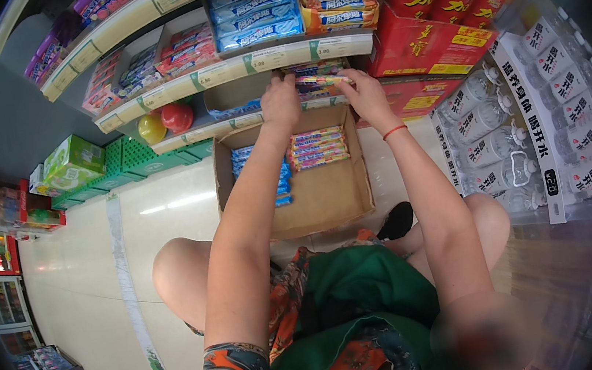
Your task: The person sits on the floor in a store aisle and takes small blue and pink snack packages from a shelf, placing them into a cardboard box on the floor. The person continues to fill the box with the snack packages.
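Note:
A thin stick-shaped sweet pack (324, 80) in pink, yellow and green wrapping lies level between my two hands, at the front of the low shelf. My right hand (368, 96) is closed on its right end, thumb and fingers pinching it. At the left end, my left hand (280, 101) has its fingers bent round the pack, partly hidden by the hand itself. Below my hands stands an open cardboard box (325, 214) on the floor. Inside it lie several similar colourful packs (318, 149) and, to their left, blue packs (283, 186), partly covered by my left forearm.
Shelves above hold blue wafer packs (254, 14) and orange ones (338, 4). Red drink cartons (404, 42) stand to the right, beside shrink-wrapped water bottles (486, 139). Two round containers (175, 118) sit on the low shelf at left. My knees flank the box.

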The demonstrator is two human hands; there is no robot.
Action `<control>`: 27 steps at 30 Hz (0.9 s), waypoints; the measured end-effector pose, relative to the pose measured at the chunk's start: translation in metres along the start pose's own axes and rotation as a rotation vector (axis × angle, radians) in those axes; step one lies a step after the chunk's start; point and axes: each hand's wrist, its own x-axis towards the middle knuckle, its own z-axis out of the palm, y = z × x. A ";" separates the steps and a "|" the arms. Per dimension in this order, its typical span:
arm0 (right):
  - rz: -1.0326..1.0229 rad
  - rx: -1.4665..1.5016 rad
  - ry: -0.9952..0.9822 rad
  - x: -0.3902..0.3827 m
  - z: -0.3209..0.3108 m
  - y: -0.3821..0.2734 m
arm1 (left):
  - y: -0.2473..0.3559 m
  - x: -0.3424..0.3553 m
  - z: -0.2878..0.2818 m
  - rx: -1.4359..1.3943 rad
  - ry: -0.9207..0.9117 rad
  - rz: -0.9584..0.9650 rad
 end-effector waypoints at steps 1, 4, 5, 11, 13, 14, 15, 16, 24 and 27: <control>0.048 0.071 -0.014 -0.001 -0.002 0.001 | 0.001 -0.001 -0.002 -0.019 0.020 0.005; 0.108 0.102 -0.083 -0.006 -0.011 -0.010 | -0.005 -0.014 -0.015 -0.067 0.095 0.075; 0.116 0.080 -0.109 -0.009 -0.016 -0.014 | -0.008 -0.021 -0.019 -0.084 0.121 0.110; -0.077 -0.285 -0.215 -0.029 -0.019 -0.007 | -0.018 -0.065 -0.020 -0.164 0.075 0.119; -0.133 -0.347 -0.235 -0.038 -0.012 -0.009 | -0.025 -0.083 -0.011 -0.168 0.041 0.081; -0.157 -0.358 -0.247 -0.043 -0.008 -0.007 | -0.025 -0.090 -0.009 -0.173 0.025 0.066; -0.181 -0.369 -0.260 -0.048 -0.004 -0.005 | -0.024 -0.098 -0.007 -0.169 0.002 0.037; -0.153 -0.374 -0.302 -0.054 0.000 -0.003 | -0.026 -0.105 -0.005 -0.172 -0.024 0.020; -0.046 -0.455 -0.574 -0.101 0.055 0.010 | -0.057 -0.160 0.052 -0.270 -0.190 -0.158; 0.149 -0.462 -0.671 -0.115 0.076 0.023 | -0.064 -0.176 0.077 -0.275 -0.210 -0.177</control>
